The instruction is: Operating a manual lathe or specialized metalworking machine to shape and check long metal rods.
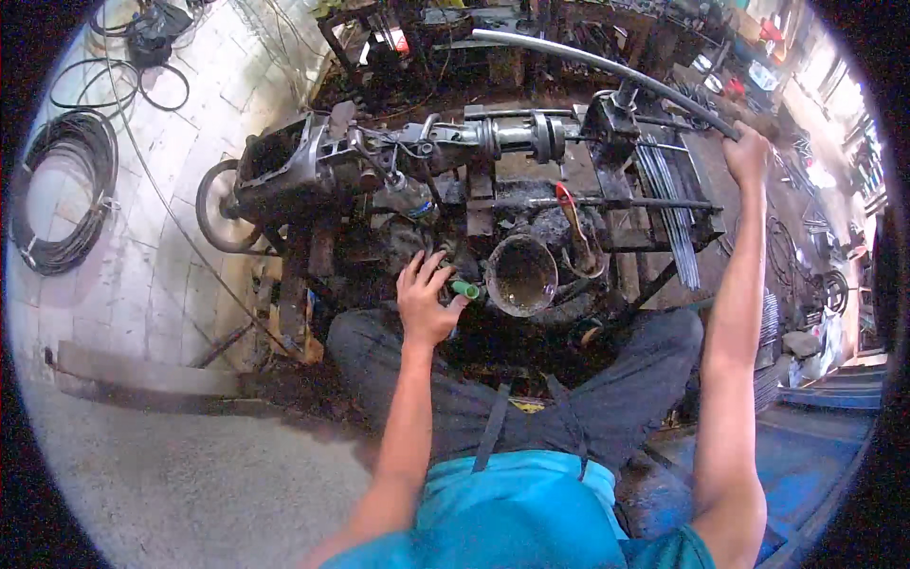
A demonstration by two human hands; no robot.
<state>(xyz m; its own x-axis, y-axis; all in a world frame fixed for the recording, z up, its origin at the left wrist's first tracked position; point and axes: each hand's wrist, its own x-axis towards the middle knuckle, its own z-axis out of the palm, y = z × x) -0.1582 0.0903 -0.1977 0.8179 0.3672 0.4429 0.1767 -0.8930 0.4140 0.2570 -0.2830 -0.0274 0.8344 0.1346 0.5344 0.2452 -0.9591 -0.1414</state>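
Note:
My right hand (746,156) is closed around the dark end of a long metal lever bar (607,63). The bar curves away to the upper left, above a clamp-like block (609,119) on the machine frame. My left hand (427,302) is over the near side of the machine with its fingers spread. A short green tube (464,289) lies in the gap between its thumb and forefinger; I cannot tell whether they touch it. Right of this hand sits a round metal bowl (521,275) with murky brownish contents. A red-handled brush (573,220) stands beside the bowl.
The greasy machine (379,156) spans the middle, with a wheel (227,206) at its left end and a clear plastic bottle (409,197) on it. Thin metal rods (669,204) lie across the frame's right side. Coiled cable (64,190) rests on the tiled floor at left.

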